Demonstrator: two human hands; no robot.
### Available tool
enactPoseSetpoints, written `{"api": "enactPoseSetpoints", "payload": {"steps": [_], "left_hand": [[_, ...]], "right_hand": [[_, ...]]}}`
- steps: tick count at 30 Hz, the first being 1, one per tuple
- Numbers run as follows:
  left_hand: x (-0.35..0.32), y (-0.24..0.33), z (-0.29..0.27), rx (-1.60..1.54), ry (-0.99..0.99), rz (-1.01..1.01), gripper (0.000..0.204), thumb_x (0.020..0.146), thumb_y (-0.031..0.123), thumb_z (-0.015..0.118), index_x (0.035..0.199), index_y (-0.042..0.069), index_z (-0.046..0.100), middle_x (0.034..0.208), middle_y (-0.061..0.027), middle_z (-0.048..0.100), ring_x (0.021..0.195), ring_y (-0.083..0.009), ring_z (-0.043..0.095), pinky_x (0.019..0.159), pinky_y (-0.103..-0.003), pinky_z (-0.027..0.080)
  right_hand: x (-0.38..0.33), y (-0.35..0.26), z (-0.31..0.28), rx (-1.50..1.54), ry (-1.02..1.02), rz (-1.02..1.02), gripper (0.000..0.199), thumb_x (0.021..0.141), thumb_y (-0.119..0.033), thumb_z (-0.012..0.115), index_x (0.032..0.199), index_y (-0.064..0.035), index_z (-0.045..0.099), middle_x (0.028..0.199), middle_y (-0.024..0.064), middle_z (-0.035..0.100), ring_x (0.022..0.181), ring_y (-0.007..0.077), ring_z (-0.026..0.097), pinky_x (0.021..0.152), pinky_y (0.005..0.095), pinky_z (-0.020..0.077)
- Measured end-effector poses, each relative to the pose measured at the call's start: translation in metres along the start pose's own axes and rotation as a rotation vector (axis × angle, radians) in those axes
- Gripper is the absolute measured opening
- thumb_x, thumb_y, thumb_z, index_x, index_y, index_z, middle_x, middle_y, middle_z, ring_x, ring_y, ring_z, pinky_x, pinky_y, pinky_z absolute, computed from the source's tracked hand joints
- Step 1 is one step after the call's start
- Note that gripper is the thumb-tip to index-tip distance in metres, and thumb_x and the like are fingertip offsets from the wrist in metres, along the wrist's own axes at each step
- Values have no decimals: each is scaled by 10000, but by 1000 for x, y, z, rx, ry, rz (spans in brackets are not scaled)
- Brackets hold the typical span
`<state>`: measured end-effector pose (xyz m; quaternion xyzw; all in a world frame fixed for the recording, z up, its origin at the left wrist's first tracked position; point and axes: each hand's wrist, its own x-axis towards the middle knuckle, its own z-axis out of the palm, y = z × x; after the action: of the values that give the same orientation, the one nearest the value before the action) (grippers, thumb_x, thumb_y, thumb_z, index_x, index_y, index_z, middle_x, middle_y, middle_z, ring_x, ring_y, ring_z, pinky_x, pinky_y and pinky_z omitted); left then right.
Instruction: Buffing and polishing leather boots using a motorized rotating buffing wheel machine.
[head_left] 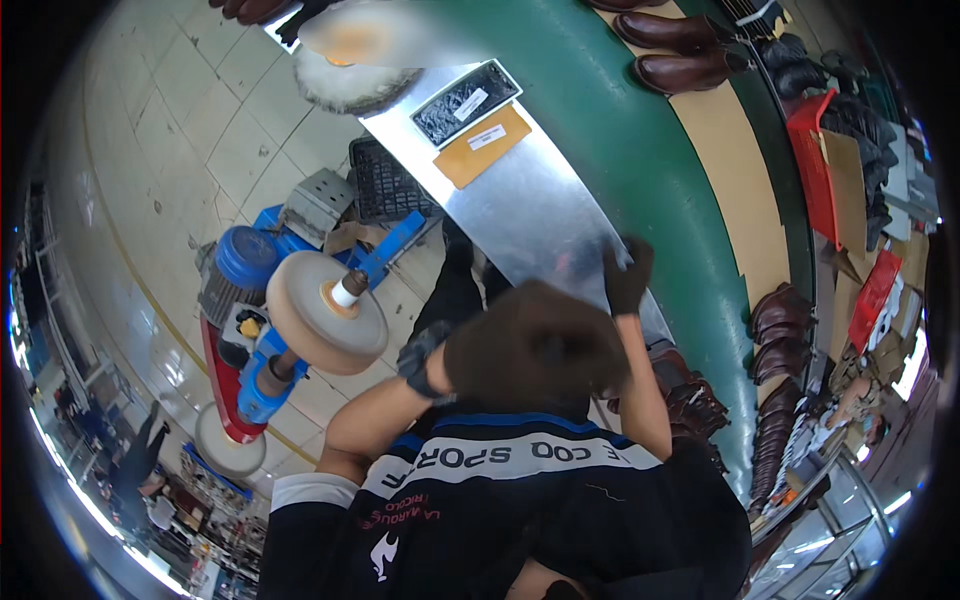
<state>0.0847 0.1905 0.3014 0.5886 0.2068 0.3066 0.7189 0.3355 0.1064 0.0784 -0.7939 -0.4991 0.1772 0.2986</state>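
My left hand (530,345), in a dark brown glove with a black watch at the wrist, is raised close to the camera. Motion blurs its fingers, and whether it holds anything does not show. Just to its right, my right hand (628,280), gloved in the same brown, is at the right edge of a shiny metal sheet (530,210). A gap shows between its thumb and fingers, with nothing visible in it. Farther along the sheet lie a flat orange-yellow piece (480,150) with a paper label and a tray of black material (435,125).
A fluffy wheel (345,85) stands at the far end. On the left is a motor machine (250,258) with a pale buffing wheel (325,310). Brown leather shoes (685,70) stand on the green bench (660,150), with more shoes (785,330) nearer. A red crate (815,165) stands at right.
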Motion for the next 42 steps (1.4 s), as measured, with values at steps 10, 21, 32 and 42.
{"api": "enactPoseSetpoints", "payload": {"steps": [10, 21, 32, 42], "left_hand": [[-184, -152, 60, 613, 500, -807, 239, 824, 291, 589, 874, 64, 646, 822, -138, 633, 790, -288, 618, 696, -366, 487], [-191, -170, 81, 362, 873, -758, 263, 830, 261, 595, 970, 44, 639, 892, -143, 644, 803, -266, 623, 732, -324, 482], [-197, -214, 55, 125, 762, -487, 439, 850, 339, 595, 1121, -5, 565, 950, -150, 631, 893, -208, 614, 789, -300, 473], [-215, -236, 68, -174, 1116, -290, 409, 922, 293, 486, 1127, -60, 472, 1002, -207, 570, 956, -283, 570, 813, -338, 434]], "right_hand": [[126, -144, 115, -366, -506, -1154, 584, 644, -169, 628, 1210, -115, 492, 1199, 124, 499, 1116, 297, 479, 876, 445, 378], [133, -144, 130, -473, -574, -1147, 542, 597, -167, 678, 1108, -120, 505, 1144, 127, 514, 1135, 287, 463, 960, 525, 300], [71, -119, 101, -453, -848, -659, 636, 596, -355, 761, 1046, -39, 442, 956, 224, 595, 834, 384, 616, 712, 447, 505], [-138, -124, 58, 371, -1270, -193, 791, 757, -224, 709, 1372, -12, 260, 1286, 181, 449, 1185, 255, 462, 958, 347, 392]]}}
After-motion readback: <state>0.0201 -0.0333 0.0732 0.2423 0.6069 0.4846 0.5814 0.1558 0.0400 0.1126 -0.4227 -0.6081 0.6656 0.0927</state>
